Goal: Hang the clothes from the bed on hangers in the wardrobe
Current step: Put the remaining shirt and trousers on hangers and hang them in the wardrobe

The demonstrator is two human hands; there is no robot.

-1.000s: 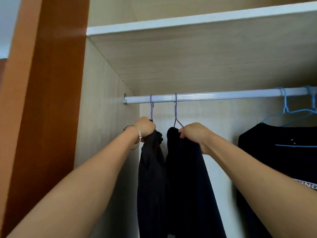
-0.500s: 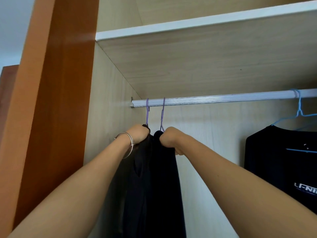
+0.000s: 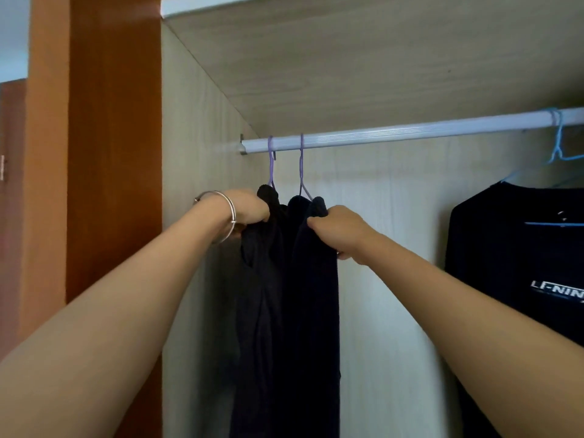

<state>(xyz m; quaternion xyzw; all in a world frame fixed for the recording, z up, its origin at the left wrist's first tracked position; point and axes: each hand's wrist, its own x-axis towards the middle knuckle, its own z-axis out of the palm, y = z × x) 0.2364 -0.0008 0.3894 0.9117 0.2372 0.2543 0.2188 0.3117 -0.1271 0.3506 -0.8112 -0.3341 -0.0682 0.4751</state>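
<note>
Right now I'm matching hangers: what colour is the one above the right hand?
Purple hanger, head view.

Two purple hangers [image 3: 271, 167] [image 3: 301, 172], three dark garments [image 3: 259, 295] [image 3: 316, 311] [image 3: 521, 263]

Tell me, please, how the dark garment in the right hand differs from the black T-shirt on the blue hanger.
The dark garment hangs on a purple hanger, the black T-shirt on a blue hanger. The garment hangs narrow and bunched; the T-shirt spreads wide. The right hand grips the garment's top; nothing touches the T-shirt. The T-shirt bears white lettering; the garment shows none. Both hang from one rail.
</note>
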